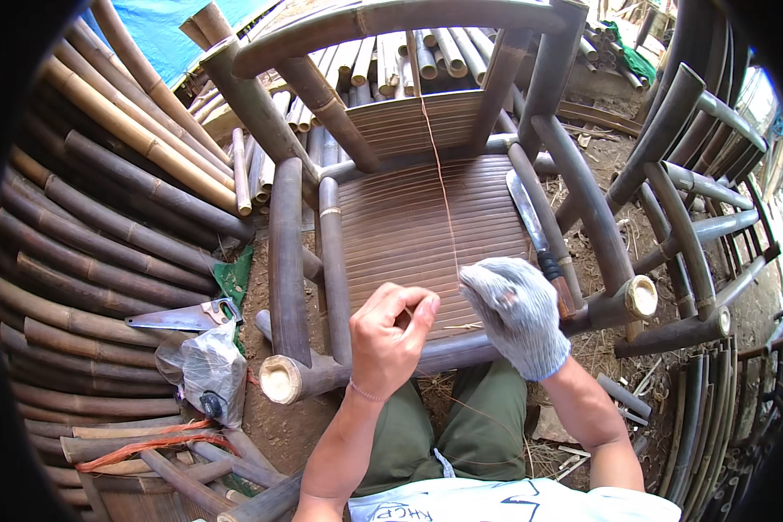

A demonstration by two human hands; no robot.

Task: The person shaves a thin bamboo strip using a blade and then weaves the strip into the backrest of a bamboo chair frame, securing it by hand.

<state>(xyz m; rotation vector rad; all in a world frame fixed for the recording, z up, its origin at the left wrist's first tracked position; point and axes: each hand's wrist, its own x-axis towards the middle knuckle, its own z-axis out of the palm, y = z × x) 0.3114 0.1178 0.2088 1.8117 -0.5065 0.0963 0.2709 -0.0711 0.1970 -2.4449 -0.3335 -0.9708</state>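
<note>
A dark bamboo chair (322, 226) lies in front of me with its slatted seat (409, 226) facing up. My bare left hand (391, 335) pinches a thin orange-brown strand (444, 191) at the seat's front rail. The strand runs up across the seat to the back slats. My right hand (518, 313), in a grey knit glove, grips the same strand just right of the left hand. A long knife (535, 230) with a dark handle rests on the seat's right side, beside the gloved hand.
Stacked bamboo poles (104, 217) fill the left side. A hand saw (183, 315) and a clear plastic bag (204, 370) lie on them. Another bamboo chair frame (687, 200) stands at the right. Cut bamboo pieces (409, 52) pile beyond the chair. Dirt ground lies below.
</note>
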